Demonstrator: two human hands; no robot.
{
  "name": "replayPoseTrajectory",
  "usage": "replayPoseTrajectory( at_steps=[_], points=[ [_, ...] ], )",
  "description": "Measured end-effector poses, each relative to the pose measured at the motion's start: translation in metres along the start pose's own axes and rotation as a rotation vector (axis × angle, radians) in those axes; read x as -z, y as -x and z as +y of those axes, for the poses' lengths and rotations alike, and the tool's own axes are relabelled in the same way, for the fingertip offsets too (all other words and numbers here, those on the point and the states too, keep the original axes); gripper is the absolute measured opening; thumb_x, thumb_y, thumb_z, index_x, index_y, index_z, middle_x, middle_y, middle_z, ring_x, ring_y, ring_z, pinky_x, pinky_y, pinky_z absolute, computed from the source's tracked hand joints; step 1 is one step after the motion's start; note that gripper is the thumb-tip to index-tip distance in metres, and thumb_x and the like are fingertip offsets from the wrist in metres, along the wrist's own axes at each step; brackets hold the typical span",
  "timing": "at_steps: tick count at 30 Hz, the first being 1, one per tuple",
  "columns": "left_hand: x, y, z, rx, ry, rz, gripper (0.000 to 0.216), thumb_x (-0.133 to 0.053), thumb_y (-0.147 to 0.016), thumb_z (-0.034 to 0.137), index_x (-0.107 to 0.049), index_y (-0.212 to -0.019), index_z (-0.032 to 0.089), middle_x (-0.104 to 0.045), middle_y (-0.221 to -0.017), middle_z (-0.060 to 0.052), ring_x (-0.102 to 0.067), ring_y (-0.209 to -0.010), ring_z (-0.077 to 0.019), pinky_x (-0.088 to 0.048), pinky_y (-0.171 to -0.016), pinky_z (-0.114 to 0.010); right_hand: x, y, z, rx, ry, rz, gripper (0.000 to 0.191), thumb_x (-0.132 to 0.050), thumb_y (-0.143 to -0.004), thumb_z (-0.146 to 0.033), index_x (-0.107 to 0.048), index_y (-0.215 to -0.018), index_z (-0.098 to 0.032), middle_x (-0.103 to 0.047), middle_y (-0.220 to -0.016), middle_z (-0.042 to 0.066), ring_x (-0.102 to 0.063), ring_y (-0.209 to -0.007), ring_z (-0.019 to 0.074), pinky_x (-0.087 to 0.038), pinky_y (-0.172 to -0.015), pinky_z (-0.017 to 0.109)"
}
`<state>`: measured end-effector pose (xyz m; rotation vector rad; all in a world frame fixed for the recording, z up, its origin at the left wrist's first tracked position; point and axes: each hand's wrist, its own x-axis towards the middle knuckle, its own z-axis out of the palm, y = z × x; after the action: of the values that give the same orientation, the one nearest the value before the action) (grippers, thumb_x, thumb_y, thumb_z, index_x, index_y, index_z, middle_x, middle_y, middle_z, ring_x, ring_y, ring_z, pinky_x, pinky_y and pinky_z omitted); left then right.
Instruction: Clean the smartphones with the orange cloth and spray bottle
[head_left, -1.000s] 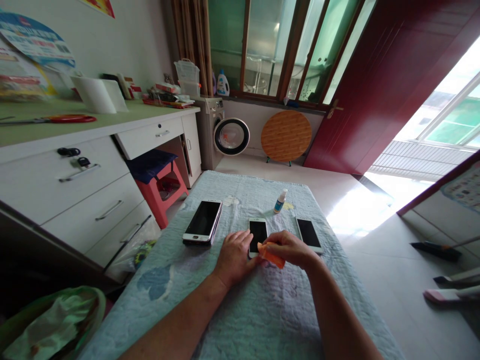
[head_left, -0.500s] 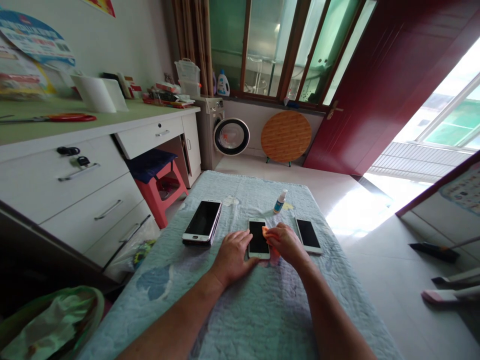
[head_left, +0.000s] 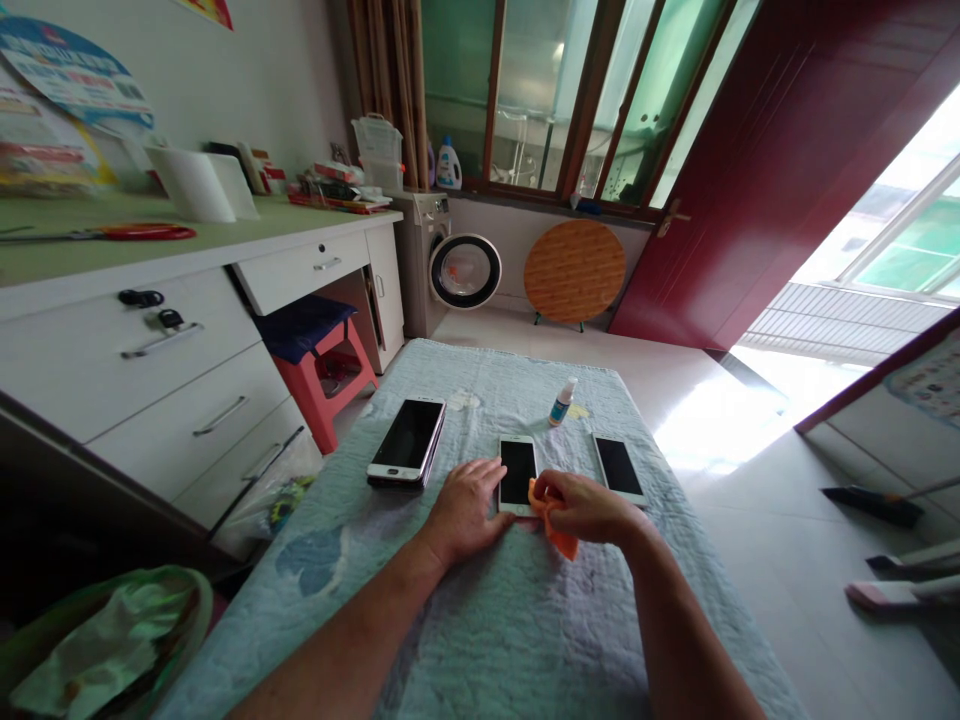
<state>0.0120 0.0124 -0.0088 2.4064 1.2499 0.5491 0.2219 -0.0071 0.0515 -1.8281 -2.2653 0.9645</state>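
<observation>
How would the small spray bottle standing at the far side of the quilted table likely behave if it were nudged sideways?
The spray bottle stands upright, tall and narrow, on a soft quilted cover, so it would probably tip rather than slide. Its rounded body suggests it might then roll. It looks small and plastic, so it is likely light and unlikely to break.

Both bare forearms reach forward from the bottom edge and converge. The left hand lies palm down, fingers spread loosely and pointing ahead. The right hand sits just beside it, knuckles up, fingers curled in a pinch, wrist bent slightly inward.
</observation>
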Motion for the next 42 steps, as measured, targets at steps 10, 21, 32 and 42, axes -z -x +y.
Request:
replayPoseTrajectory(
  at_steps=[10, 21, 32, 42],
  points=[
    [0.01, -0.001, -0.006, 0.006, 0.047, -0.147, 0.064, -0.065, -0.077, 0.026, -0.049, -0.137, 0.013, -0.042, -0.149, -0.013, -0.036, -0.138, -0.0291, -0.027, -0.116, -0.045, -0.01, -0.006, -0.004, 0.029, 0.094, 0.093, 0.017, -0.061, -0.069, -0.016, -0.06, -0.086, -0.017, -0.062, -0.082, 0.001, -0.05, -0.071, 0.0122, -0.031, -0.062, 0.021],
    [0.01, 0.0, -0.006, -0.006, 0.041, -0.146, 0.061, -0.063, -0.081, 0.032, -0.049, -0.137, 0.012, -0.042, -0.148, -0.014, -0.036, -0.138, -0.0276, -0.027, -0.116, -0.044, -0.028, -0.009, -0.022, 0.111, 0.307, 0.157, 0.005, -0.053, -0.079, -0.015, -0.057, -0.079, -0.019, -0.062, -0.083, 0.002, -0.053, -0.076, 0.0135, -0.027, -0.062, 0.025],
    [-0.001, -0.004, -0.012, -0.003, 0.075, -0.05, 0.042, -0.044, -0.091, 0.02, -0.056, -0.131, 0.015, -0.052, -0.141, -0.01, -0.046, -0.131, -0.0229, -0.033, -0.113, -0.041, -0.05, -0.019, -0.04, 0.135, 0.354, 0.242, 0.013, -0.052, -0.083, -0.019, -0.058, -0.094, -0.019, -0.062, -0.094, 0.005, -0.056, -0.083, 0.0167, -0.031, -0.066, 0.027],
    [0.001, -0.002, -0.007, 0.002, 0.062, -0.035, 0.04, -0.05, -0.093, 0.033, -0.056, -0.131, 0.021, -0.053, -0.141, -0.007, -0.046, -0.131, -0.0239, -0.034, -0.112, -0.042, -0.041, -0.012, -0.04, 0.071, 0.322, 0.232, 0.009, -0.05, -0.086, -0.021, -0.055, -0.094, -0.018, -0.061, -0.094, 0.006, -0.056, -0.082, 0.0173, -0.032, -0.066, 0.028]
  ],
)
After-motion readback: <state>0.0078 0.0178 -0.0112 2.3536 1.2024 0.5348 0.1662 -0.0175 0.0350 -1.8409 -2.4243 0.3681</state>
